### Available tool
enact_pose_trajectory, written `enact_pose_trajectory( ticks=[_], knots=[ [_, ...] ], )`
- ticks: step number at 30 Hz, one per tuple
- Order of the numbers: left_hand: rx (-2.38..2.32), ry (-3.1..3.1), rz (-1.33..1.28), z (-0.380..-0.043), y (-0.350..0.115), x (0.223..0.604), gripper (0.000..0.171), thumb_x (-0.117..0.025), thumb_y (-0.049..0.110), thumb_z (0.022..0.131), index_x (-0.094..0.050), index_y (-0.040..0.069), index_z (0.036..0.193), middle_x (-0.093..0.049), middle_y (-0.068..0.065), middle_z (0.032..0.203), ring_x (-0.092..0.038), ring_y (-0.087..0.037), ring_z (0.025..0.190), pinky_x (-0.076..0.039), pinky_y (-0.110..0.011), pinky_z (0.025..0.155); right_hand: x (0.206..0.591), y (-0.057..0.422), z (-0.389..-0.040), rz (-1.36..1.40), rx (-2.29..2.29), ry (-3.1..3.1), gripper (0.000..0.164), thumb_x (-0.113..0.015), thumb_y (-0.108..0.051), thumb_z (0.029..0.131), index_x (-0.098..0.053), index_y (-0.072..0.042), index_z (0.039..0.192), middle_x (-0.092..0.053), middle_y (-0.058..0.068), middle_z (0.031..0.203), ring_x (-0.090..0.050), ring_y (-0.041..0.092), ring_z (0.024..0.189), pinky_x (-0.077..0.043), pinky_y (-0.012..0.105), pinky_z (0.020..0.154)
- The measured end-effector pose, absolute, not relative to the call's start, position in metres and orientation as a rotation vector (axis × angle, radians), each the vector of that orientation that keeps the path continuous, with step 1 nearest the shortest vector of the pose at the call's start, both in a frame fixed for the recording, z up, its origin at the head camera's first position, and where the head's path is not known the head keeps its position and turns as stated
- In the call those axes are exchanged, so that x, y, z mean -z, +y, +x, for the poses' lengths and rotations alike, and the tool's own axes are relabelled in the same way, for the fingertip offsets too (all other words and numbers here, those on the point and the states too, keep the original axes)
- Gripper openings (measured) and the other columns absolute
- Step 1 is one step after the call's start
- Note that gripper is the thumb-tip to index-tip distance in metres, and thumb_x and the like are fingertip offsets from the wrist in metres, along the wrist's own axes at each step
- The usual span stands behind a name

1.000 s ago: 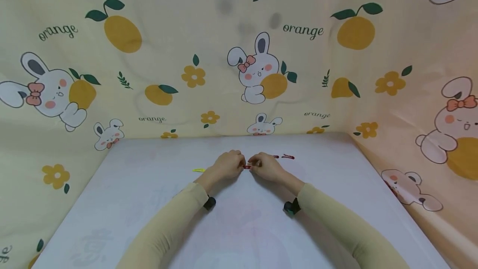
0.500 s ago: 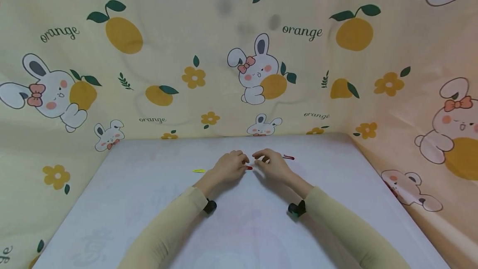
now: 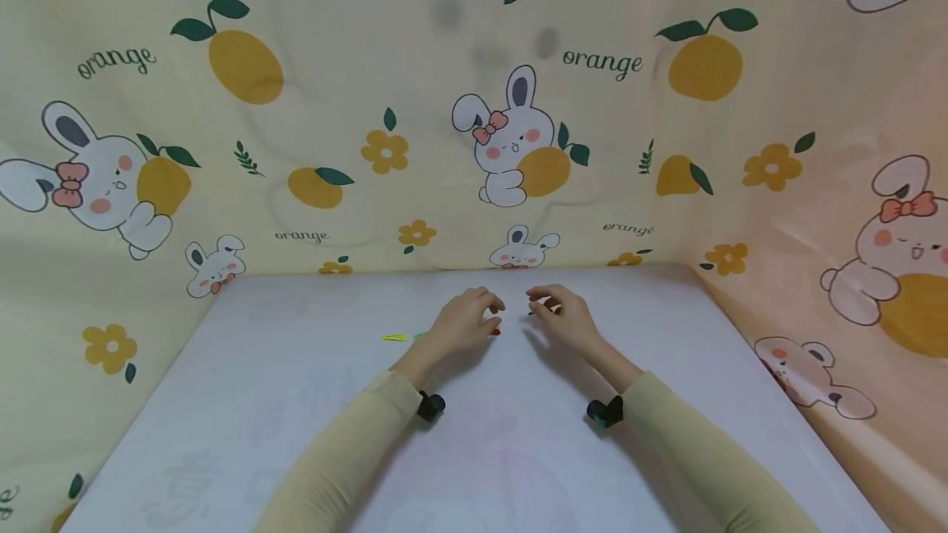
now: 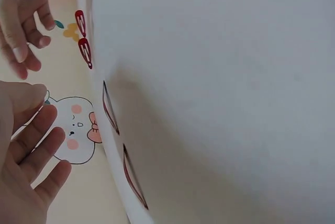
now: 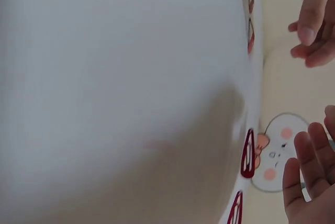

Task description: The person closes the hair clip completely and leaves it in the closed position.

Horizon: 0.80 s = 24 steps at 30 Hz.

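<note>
My left hand (image 3: pixel 462 323) is raised just above the table, its fingers loosely bent with nothing between them. Below its thumb, the end of a red snap hair clip (image 3: pixel 495 332) shows; the hand hides the rest. My right hand (image 3: pixel 566 319) hovers to the right, also holding nothing, fingers relaxed and apart from the left ones. It mostly covers the clips behind it. Red snap clips lie end to end in the left wrist view, one a closed-looking clip (image 4: pixel 84 46), another a thin clip (image 4: pixel 109 110) seen side-on. The right wrist view shows a red clip (image 5: pixel 248 171) near my right fingers.
Left of my left hand lie a yellow hair clip (image 3: pixel 394 337) and a bit of something green (image 3: pixel 419 335). The white tabletop (image 3: pixel 474 451) ends at a patterned cloth (image 3: pixel 415 48) behind and at both sides.
My hands were close together at a red clip; they have parted and lifted. The right hand moved right, over the other red clips. The green piece has come into sight beside the left hand.
</note>
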State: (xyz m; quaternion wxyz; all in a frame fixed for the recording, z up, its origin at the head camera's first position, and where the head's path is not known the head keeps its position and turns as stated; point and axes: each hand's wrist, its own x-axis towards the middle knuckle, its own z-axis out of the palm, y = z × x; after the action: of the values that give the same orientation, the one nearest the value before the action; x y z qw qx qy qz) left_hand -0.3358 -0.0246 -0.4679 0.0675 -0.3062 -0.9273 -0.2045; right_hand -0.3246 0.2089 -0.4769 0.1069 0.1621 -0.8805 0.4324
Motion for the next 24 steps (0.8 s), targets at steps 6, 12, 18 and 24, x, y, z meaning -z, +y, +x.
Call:
enact_pose_trajectory(
  ticks=[6,12,18,24],
  knots=[
    [0.672,-2.761,-0.912,-0.338,-0.016,0.469,0.021,-0.070,0.019,0.100,-0.072,0.013,0.120,-0.069,-0.002,0.114,-0.064,-0.023,0.111,-0.054,-0.039,0.095,0.480,0.223,-0.327,0.417,-1.231,-2.619,0.024,-0.066,-0.010,0.102,-0.070,-0.005,0.125,-0.071,0.014,0.121,-0.068,0.030,0.100,-0.055,0.046,0.088],
    [0.704,-2.742,-0.897,-0.339,-0.007,0.472,0.020,-0.070,0.019,0.100,-0.072,0.013,0.119,-0.070,-0.001,0.114,-0.064,-0.023,0.113,-0.053,-0.039,0.097,0.485,0.232,-0.334,0.404,-1.164,-2.663,0.025,-0.065,-0.008,0.101,-0.070,-0.003,0.125,-0.070,0.016,0.121,-0.068,0.031,0.101,-0.055,0.049,0.089],
    [0.745,-2.767,-0.867,-0.339,0.000,0.471,0.020,-0.068,0.019,0.101,-0.072,0.013,0.120,-0.070,-0.002,0.118,-0.064,-0.022,0.115,-0.052,-0.038,0.098,0.487,0.234,-0.339,0.347,-1.083,-2.764,0.024,-0.065,-0.010,0.101,-0.071,-0.003,0.123,-0.069,0.015,0.120,-0.066,0.028,0.100,-0.054,0.045,0.087],
    [0.764,-2.784,-0.855,-0.340,0.006,0.472,0.020,-0.067,0.020,0.102,-0.072,0.013,0.120,-0.069,-0.002,0.119,-0.063,-0.021,0.115,-0.052,-0.037,0.098,0.484,0.233,-0.340,0.277,-0.988,-2.857,0.023,-0.065,-0.010,0.099,-0.073,-0.003,0.120,-0.068,0.014,0.120,-0.067,0.030,0.102,-0.055,0.047,0.088]
  ],
)
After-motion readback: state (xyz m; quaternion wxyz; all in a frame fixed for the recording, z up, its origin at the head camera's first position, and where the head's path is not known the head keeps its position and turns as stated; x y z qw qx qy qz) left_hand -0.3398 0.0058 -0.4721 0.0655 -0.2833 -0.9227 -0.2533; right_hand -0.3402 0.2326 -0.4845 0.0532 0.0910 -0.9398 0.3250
